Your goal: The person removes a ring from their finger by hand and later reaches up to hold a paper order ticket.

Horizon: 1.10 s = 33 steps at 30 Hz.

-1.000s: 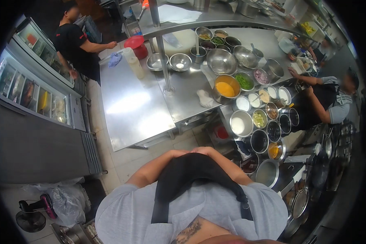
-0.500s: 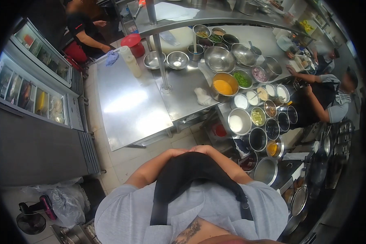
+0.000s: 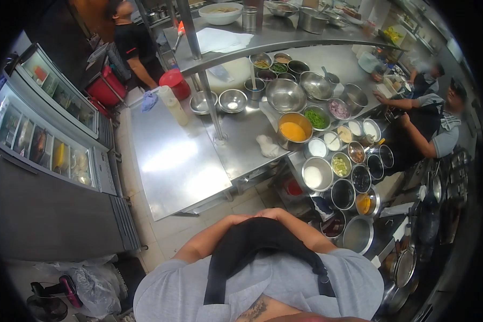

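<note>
Left hand (image 3: 240,219) and right hand (image 3: 272,213): brought close together at the front of the wearer's body, forearms converging from either side. Black apron (image 3: 252,241): nearest to both hands, on the wearer's side of them, its upper edge covering part of each. State of the grip: the fingers are largely hidden (the apron overlaps them), so whether they are spread, pressed together or pinching something cannot be told.

Steel table (image 3: 180,177): ahead of the hands and apart from them, extending to the left. On it, a squeeze bottle (image 3: 173,109) stands near a blue cloth (image 3: 149,101) and a red container (image 3: 175,86); a white cloth (image 3: 267,146) lies further right, near a pot of orange liquid (image 3: 293,129). Large steel pot (image 3: 358,235): right of the hands, beside the dark-red pot (image 3: 333,224). Co-worker (image 3: 419,126): at far right, beyond the grouped containers.
</note>
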Each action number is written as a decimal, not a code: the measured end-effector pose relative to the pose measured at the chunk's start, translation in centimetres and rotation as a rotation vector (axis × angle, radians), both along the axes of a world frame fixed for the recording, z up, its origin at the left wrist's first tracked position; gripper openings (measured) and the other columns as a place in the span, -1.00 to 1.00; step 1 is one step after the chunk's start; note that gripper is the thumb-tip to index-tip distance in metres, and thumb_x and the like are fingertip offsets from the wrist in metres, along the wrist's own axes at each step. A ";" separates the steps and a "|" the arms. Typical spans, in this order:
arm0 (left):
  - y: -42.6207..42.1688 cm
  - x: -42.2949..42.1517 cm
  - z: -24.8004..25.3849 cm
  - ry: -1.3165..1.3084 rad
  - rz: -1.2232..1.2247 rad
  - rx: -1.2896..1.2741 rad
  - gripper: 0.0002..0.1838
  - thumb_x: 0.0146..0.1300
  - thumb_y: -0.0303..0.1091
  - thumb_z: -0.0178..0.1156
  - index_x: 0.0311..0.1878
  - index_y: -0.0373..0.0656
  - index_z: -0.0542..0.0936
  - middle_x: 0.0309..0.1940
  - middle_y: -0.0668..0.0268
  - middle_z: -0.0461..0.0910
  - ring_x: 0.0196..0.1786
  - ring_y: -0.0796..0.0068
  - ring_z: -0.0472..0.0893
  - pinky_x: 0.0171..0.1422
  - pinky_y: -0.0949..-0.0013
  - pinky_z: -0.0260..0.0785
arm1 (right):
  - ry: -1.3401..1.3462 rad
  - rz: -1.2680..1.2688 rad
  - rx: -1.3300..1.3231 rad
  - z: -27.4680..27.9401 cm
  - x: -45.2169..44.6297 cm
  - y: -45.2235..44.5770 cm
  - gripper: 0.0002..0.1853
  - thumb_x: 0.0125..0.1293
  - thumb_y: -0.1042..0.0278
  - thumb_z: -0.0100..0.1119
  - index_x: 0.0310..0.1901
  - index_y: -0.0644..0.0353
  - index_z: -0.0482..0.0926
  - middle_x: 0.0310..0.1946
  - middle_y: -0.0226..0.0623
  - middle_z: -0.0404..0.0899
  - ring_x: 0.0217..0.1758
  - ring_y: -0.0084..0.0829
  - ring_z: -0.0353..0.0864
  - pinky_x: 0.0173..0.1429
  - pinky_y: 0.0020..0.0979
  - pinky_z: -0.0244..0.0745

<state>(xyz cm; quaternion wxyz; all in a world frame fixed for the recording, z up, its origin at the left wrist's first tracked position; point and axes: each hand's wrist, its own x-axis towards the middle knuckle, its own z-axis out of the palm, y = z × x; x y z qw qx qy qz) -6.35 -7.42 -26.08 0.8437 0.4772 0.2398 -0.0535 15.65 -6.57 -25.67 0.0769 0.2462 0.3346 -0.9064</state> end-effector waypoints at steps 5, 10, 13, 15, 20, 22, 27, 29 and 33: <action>0.1 -0.6 -2.3 0.062 -0.007 0.048 -0.34 0.52 0.15 0.00 0.42 -0.19 0.43 0.29 0.31 0.52 0.29 0.54 0.43 0.42 0.34 0.27 | -0.039 -0.008 0.113 0.0 0.0 0.0 -0.64 0.40 0.25 0.28 0.11 0.30 0.63 -0.08 -0.31 0.73 -0.14 -0.48 0.71 0.02 -0.39 0.62; -0.1 -1.2 -4.0 0.124 0.069 -0.062 -0.47 0.56 0.01 0.02 0.36 -0.19 0.50 0.24 0.36 0.56 0.22 0.60 0.46 0.36 0.37 0.31 | -0.088 0.016 0.143 2.9 -0.2 0.2 -0.63 0.43 0.23 0.25 0.14 0.30 0.61 -0.07 -0.30 0.73 -0.09 -0.46 0.71 0.04 -0.38 0.62; 0.3 -0.4 1.3 0.145 0.005 0.068 -0.23 0.47 0.30 0.00 0.49 -0.11 0.37 0.38 0.28 0.43 0.40 0.49 0.35 0.50 0.31 0.17 | -0.067 -0.034 0.099 -1.8 0.1 0.2 -0.70 0.33 0.30 0.34 0.01 0.28 0.67 -0.18 -0.35 0.73 -0.18 -0.52 0.67 -0.02 -0.42 0.58; 0.0 -0.4 1.3 0.127 0.096 0.054 -0.46 0.56 0.02 0.02 0.36 -0.19 0.50 0.23 0.37 0.56 0.20 0.63 0.45 0.34 0.42 0.31 | -0.045 -0.031 0.094 -0.3 0.0 0.0 -0.67 0.38 0.26 0.29 0.07 0.29 0.63 -0.13 -0.32 0.73 -0.14 -0.48 0.69 0.01 -0.40 0.61; -0.3 -0.5 -0.1 0.187 0.085 -0.025 -0.36 0.56 0.17 -0.09 0.36 -0.20 0.49 0.20 0.38 0.58 0.16 0.62 0.49 0.29 0.43 0.36 | -0.035 -0.023 0.060 -0.4 -0.1 0.0 -0.64 0.42 0.24 0.27 0.12 0.29 0.61 -0.09 -0.30 0.73 -0.12 -0.46 0.72 0.01 -0.38 0.64; -0.1 -0.4 -0.3 0.279 0.062 0.002 -0.31 0.55 0.23 -0.13 0.36 -0.19 0.50 0.19 0.38 0.58 0.15 0.60 0.50 0.28 0.42 0.37 | -0.040 -0.024 0.059 -0.5 -0.1 0.0 -0.64 0.41 0.24 0.27 0.12 0.30 0.62 -0.10 -0.31 0.73 -0.12 -0.46 0.71 0.00 -0.39 0.63; -0.2 -0.2 1.7 0.340 0.065 0.005 -0.25 0.51 0.33 -0.18 0.34 -0.15 0.52 0.18 0.36 0.59 0.13 0.58 0.53 0.26 0.38 0.41 | -0.046 -0.035 0.065 -0.6 0.2 -0.1 -0.65 0.40 0.27 0.28 0.09 0.31 0.63 -0.13 -0.32 0.73 -0.15 -0.48 0.70 -0.03 -0.41 0.62; 0.0 0.4 5.9 0.277 0.046 0.061 -0.27 0.52 0.31 -0.17 0.35 -0.15 0.52 0.17 0.36 0.60 0.13 0.58 0.53 0.27 0.38 0.41 | -0.043 -0.037 0.064 -0.7 0.3 -0.1 -0.66 0.39 0.27 0.29 0.09 0.31 0.63 -0.14 -0.32 0.73 -0.15 -0.49 0.70 -0.04 -0.41 0.62; 0.4 -0.1 3.9 0.119 -0.003 0.020 -0.30 0.51 0.20 -0.01 0.47 -0.14 0.38 0.34 0.28 0.47 0.35 0.46 0.41 0.47 0.32 0.21 | -0.055 -0.036 0.066 -0.4 0.5 0.0 -0.67 0.38 0.29 0.30 0.07 0.32 0.65 -0.16 -0.33 0.74 -0.17 -0.50 0.69 -0.06 -0.42 0.61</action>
